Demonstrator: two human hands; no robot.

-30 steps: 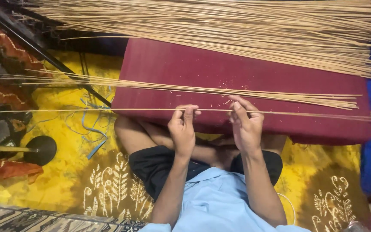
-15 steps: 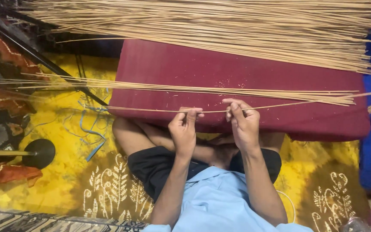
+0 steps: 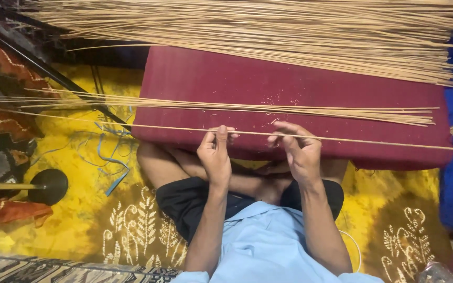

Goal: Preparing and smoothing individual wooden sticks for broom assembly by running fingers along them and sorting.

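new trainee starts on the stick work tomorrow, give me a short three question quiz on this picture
1. True or false: both hands pinch the same single thin stick.
2. What does the small bundle of sticks rest on? A) maroon cushion B) yellow cloth C) the person's lap
3. Fill in: the large pile of sticks lies at the cushion's ____ edge, away from the person.

Key: 1 true; 2 A; 3 far

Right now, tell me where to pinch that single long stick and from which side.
Pinch the single thin stick near its middle, where the left hand and right hand hold it, coming from the near edge of the maroon cushion. It runs left to right and looks very slender, so two close grips probably limit bending.
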